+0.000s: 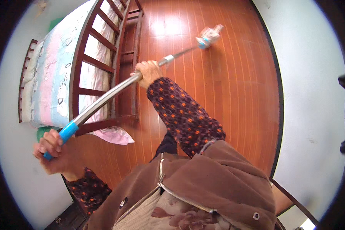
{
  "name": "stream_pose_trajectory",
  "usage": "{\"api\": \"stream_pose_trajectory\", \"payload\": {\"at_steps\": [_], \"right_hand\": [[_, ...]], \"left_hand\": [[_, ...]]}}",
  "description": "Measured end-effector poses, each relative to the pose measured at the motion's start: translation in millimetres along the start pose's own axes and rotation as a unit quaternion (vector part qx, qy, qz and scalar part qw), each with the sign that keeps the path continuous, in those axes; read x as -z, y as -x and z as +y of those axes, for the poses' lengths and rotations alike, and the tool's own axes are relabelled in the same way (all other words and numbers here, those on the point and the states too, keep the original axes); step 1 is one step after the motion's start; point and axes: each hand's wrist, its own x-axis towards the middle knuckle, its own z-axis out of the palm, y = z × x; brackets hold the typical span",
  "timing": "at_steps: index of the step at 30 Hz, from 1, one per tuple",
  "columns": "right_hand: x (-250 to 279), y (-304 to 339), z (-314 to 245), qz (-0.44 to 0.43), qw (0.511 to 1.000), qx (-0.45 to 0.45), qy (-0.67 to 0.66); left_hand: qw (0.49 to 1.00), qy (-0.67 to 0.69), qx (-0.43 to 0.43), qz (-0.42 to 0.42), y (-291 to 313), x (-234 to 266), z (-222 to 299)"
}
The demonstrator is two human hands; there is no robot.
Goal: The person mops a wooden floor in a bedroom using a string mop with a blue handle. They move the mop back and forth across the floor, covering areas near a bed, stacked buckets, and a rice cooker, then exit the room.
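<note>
A mop (pixel 103 99) with a metal pole and a blue grip slants across the view from lower left to upper right. My left hand (pixel 51 149) is wrapped round the blue grip at the near end. Further up, my right hand (pixel 148 73) grips the metal pole just below a pale collar. At the far end the mop's whitish head (pixel 210 36), with a blue fitting, rests against the wooden floor (pixel 234 99); its strands look slightly blurred.
On the left stands a dark wooden bed frame (pixel 79 65) with slatted rails and a pastel patterned quilt (pixel 50 76). Pink cloth (pixel 117 136) hangs out near its foot. A pale wall (pixel 310 96) with a dark skirting bounds the right side.
</note>
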Motion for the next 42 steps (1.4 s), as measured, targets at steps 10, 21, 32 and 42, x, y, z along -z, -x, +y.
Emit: {"api": "stream_pose_trajectory", "payload": {"at_steps": [10, 21, 32, 42], "right_hand": [[-182, -56, 22, -0.193, 0.974, -0.07, -0.097], [-77, 23, -141, -0.199, 0.954, -0.008, -0.224], [84, 233, -125, -0.327, 0.927, -0.132, -0.127], [121, 262, -64, -0.45, 0.864, -0.223, 0.006]], "left_hand": [[0.955, -0.292, 0.013, -0.043, -18, -16, -137], [0.965, -0.216, 0.074, 0.132, -30, -9, 64], [0.967, -0.034, 0.212, 0.141, 121, -8, 71], [0.915, 0.104, 0.358, 0.157, 134, 7, -70]]}}
